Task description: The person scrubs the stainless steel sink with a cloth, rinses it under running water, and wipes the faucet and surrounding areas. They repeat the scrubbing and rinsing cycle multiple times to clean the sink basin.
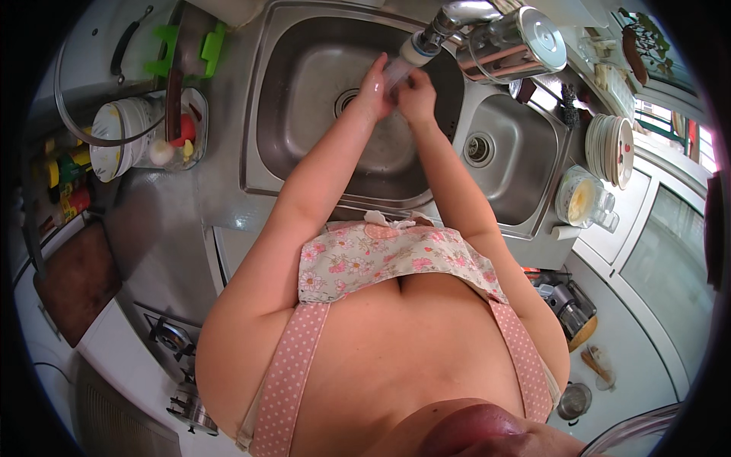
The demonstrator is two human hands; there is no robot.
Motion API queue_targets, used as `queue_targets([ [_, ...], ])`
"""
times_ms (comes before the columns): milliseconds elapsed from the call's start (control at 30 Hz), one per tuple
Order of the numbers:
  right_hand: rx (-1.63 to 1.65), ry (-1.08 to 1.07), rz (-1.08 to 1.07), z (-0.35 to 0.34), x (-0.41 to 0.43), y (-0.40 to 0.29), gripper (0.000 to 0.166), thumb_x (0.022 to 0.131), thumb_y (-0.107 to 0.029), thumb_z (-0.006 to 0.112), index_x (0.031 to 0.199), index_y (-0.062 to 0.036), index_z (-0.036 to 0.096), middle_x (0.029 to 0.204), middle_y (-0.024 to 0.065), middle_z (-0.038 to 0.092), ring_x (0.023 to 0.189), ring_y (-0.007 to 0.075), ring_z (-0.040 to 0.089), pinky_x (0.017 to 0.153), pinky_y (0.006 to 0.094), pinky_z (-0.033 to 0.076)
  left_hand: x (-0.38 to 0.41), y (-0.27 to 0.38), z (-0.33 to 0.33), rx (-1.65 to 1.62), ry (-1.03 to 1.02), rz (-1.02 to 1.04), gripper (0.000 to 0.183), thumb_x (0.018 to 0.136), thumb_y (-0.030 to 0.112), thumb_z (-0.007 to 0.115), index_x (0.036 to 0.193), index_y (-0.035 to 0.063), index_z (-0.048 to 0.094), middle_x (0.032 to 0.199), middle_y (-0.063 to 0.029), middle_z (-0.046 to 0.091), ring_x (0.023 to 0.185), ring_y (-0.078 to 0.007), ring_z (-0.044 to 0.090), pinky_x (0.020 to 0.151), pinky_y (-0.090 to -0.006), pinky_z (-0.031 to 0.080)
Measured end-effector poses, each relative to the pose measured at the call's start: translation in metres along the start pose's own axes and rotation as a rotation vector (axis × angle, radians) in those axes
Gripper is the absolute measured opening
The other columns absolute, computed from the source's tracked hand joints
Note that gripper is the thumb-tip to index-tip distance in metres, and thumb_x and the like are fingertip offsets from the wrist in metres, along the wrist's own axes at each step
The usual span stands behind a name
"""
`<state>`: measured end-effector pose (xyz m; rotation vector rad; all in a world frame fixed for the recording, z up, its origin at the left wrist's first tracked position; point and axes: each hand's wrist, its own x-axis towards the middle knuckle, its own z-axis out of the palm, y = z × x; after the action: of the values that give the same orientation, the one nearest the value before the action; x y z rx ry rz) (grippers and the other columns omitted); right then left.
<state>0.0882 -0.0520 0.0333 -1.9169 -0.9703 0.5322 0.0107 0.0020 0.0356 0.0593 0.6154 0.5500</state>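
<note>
My left hand (376, 94) is under the steel faucet (437, 35), its skin wet and its fingers extended beside the running water (398, 73). Across the stream, my right hand (416, 96) has bent fingers close to the left one. Both hands are over the large stainless-steel sink basin (308, 74), to the right of its drain (346, 103). No object shows in the left hand. Water and the curled fingers partly hide the inside of the right hand.
The small basin (514, 143) lies right of the large one. A lidded metal canister (514, 45) stands beside the faucet. Stacked plates (610, 149) and a bowl (575, 200) are at the right edge; bowls (117, 137) and a glass tray (197, 154) are at left.
</note>
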Motion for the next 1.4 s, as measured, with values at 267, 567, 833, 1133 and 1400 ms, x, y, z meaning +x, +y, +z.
queue_targets([
  [267,-0.537,0.262,-0.481,-0.029,0.062,0.034,0.033,0.081,-0.008,0.045,0.113,-0.0087,0.051,0.113,0.0153,0.051,0.101,0.0297,0.051,0.081,0.0346,0.042,0.002,0.001,-0.026,0.112,0.220,-0.035,0.042,0.087,0.039,0.033,0.111,0.0079,0.049,0.104,-0.0064,0.056,0.095,-0.0210,0.052,0.085,-0.0346,0.038],
  [567,-0.052,-0.342,-0.816,-0.005,0.116,0.014,0.040,0.078,-0.011,0.046,0.117,-0.0145,0.049,0.125,0.0052,0.044,0.118,0.0218,0.039,0.097,0.0331,0.033,0.009,-0.010,-0.053,0.074,0.305,-0.091,0.034,0.087,0.032,0.034,0.107,0.0081,0.049,0.100,-0.0071,0.056,0.093,-0.0203,0.052,0.082,-0.0365,0.041],
  [833,-1.071,0.033,-0.875,-0.037,0.102,0.086,0.043,0.073,-0.006,0.049,0.116,-0.0134,0.049,0.120,0.0090,0.047,0.114,0.0256,0.041,0.094,0.0385,0.033,0.009,-0.007,-0.044,0.085,0.328,-0.052,0.035,0.088,0.031,0.036,0.110,0.0062,0.045,0.106,-0.0102,0.052,0.095,-0.0236,0.050,0.089,-0.0387,0.037],
  [1133,-0.939,-0.202,-0.028,-0.073,0.032,0.009,0.043,0.074,-0.004,0.045,0.115,-0.0111,0.050,0.119,0.0120,0.049,0.111,0.0294,0.045,0.090,0.0373,0.039,0.002,-0.006,-0.038,0.109,0.352,-0.066,0.033,0.087,0.031,0.037,0.108,0.0081,0.048,0.108,-0.0090,0.052,0.098,-0.0233,0.049,0.090,-0.0373,0.035],
  [1400,-0.254,-0.260,0.081,-0.047,-0.015,-0.003,0.030,0.075,-0.006,0.050,0.104,-0.0060,0.058,0.095,0.0113,0.060,0.085,0.0253,0.059,0.072,0.0315,0.047,0.004,-0.009,-0.044,0.257,0.423,-0.101,0.036,0.085,0.037,0.036,0.107,0.0117,0.049,0.106,-0.0055,0.053,0.096,-0.0207,0.049,0.089,-0.0401,0.034],
])
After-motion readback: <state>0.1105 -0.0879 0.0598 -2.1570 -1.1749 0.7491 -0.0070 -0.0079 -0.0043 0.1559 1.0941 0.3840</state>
